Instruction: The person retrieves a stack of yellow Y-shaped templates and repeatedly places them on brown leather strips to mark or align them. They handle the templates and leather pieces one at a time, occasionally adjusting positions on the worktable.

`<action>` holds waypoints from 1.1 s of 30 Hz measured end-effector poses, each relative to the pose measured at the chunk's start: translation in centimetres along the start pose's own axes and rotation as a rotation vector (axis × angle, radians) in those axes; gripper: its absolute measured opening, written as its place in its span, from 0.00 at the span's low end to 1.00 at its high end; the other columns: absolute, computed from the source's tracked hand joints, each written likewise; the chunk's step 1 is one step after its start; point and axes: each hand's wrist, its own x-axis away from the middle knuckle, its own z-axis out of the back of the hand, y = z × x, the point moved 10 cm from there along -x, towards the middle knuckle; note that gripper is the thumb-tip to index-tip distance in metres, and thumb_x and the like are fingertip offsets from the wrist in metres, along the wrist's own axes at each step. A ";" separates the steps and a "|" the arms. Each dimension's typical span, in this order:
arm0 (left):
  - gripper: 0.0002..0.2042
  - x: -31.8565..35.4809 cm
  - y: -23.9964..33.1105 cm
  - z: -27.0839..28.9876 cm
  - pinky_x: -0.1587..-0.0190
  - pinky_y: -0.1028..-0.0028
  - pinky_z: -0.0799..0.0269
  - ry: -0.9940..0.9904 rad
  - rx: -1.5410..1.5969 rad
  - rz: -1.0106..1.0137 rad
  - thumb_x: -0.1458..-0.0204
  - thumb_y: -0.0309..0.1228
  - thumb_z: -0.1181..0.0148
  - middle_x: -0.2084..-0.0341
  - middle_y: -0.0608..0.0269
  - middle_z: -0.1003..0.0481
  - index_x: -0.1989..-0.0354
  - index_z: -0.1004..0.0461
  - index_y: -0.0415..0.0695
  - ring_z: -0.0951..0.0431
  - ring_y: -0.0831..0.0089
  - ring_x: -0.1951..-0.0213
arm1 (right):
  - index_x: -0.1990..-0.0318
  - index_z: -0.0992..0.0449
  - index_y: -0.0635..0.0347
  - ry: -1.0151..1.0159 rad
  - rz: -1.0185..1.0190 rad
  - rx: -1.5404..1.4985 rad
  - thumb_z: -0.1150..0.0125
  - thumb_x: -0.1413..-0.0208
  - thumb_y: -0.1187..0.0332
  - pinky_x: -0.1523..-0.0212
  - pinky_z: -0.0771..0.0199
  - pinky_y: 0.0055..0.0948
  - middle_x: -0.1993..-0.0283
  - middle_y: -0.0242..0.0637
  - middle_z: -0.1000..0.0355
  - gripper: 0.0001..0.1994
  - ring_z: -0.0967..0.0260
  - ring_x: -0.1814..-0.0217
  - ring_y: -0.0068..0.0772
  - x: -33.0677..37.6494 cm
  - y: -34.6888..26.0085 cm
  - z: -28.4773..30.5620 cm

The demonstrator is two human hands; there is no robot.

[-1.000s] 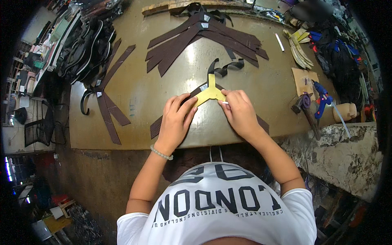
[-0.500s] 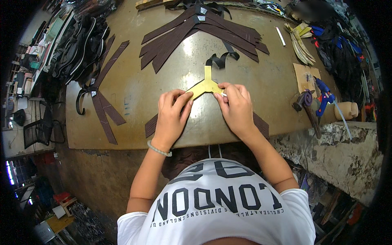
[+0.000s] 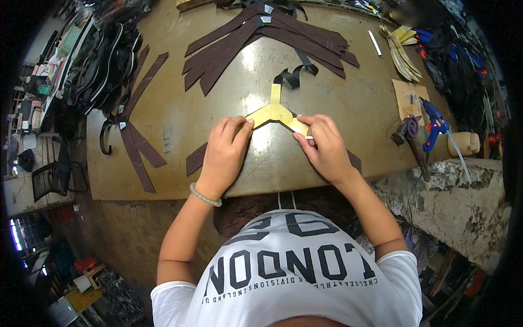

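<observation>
A yellow three-armed template [image 3: 275, 111] lies on a dark brown leather piece [image 3: 196, 161] near the front edge of the brown workbench [image 3: 180, 120]. My left hand [image 3: 226, 152] presses flat on the template's left arm, fingers close together. My right hand [image 3: 326, 148] rests on the right arm, with its fingertips pinching a small white marker [image 3: 308, 137] at the template's edge. Both ends of the leather piece stick out past my hands.
A fan of long brown leather strips [image 3: 261, 38] lies at the back, with a curled black strap [image 3: 294, 73] before it. More brown strips [image 3: 139, 147] lie left. A hammer [image 3: 411, 136], a blue glue gun [image 3: 433, 122] and cardboard [image 3: 408, 92] sit right.
Both hands stay on the template. The view has shifted a little, and my right hand sits slightly lower along the right arm.
</observation>
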 end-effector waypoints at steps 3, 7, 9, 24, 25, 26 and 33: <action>0.16 -0.8 2.2 -2.6 0.48 0.68 0.29 -0.190 -0.247 0.020 0.53 0.23 0.46 0.51 0.46 0.30 0.55 0.27 0.28 0.28 0.56 0.50 | 0.66 0.31 0.67 0.023 0.059 0.068 0.33 0.49 0.75 0.51 0.28 0.42 0.52 0.47 0.25 0.10 0.31 0.50 0.50 -0.1 -0.8 0.0; 0.20 -2.3 4.2 -6.7 0.51 0.62 0.25 -0.414 -0.679 0.112 0.47 0.30 0.47 0.50 0.46 0.32 0.45 0.27 0.37 0.25 0.53 0.57 | 0.65 0.31 0.67 -0.080 0.058 0.054 0.37 0.44 0.73 0.53 0.28 0.37 0.52 0.47 0.27 0.08 0.32 0.52 0.44 0.2 -0.5 0.3; 0.21 -3.2 4.8 -6.1 0.52 0.59 0.24 -0.290 -0.714 0.189 0.45 0.32 0.47 0.48 0.48 0.33 0.41 0.28 0.43 0.25 0.51 0.59 | 0.65 0.31 0.65 -0.147 -0.150 -0.252 0.41 0.40 0.71 0.57 0.30 0.33 0.55 0.45 0.28 0.07 0.33 0.55 0.38 1.0 1.6 1.1; 0.46 -3.7 5.6 -6.7 0.51 0.42 0.30 -0.315 -0.614 0.302 0.49 0.67 0.54 0.34 0.53 0.42 0.34 0.37 0.35 0.29 0.30 0.56 | 0.64 0.24 0.65 0.214 -0.461 0.031 0.36 0.47 0.76 0.71 0.29 0.33 0.66 0.41 0.29 0.04 0.29 0.72 0.36 5.2 3.0 4.4; 0.47 -3.8 5.7 -6.8 0.49 0.39 0.32 -0.318 -0.612 0.308 0.49 0.68 0.54 0.34 0.51 0.42 0.34 0.37 0.35 0.28 0.29 0.56 | 0.64 0.24 0.64 0.205 -0.458 0.035 0.36 0.47 0.76 0.70 0.29 0.34 0.66 0.41 0.29 0.04 0.29 0.71 0.38 5.0 2.9 4.3; 0.47 -3.8 5.6 -6.9 0.48 0.37 0.34 -0.323 -0.599 0.322 0.50 0.68 0.54 0.34 0.50 0.42 0.34 0.37 0.35 0.28 0.28 0.56 | 0.64 0.24 0.64 0.202 -0.465 0.040 0.36 0.48 0.76 0.69 0.29 0.36 0.65 0.41 0.29 0.05 0.29 0.70 0.40 4.9 2.9 4.3; 0.53 -3.9 5.7 -7.9 0.41 0.32 0.45 -0.414 -0.667 0.362 0.51 0.73 0.59 0.36 0.46 0.42 0.33 0.41 0.33 0.27 0.24 0.54 | 0.67 0.26 0.61 0.123 -0.351 0.260 0.38 0.49 0.72 0.67 0.28 0.43 0.68 0.42 0.30 0.04 0.29 0.66 0.48 3.9 1.4 3.6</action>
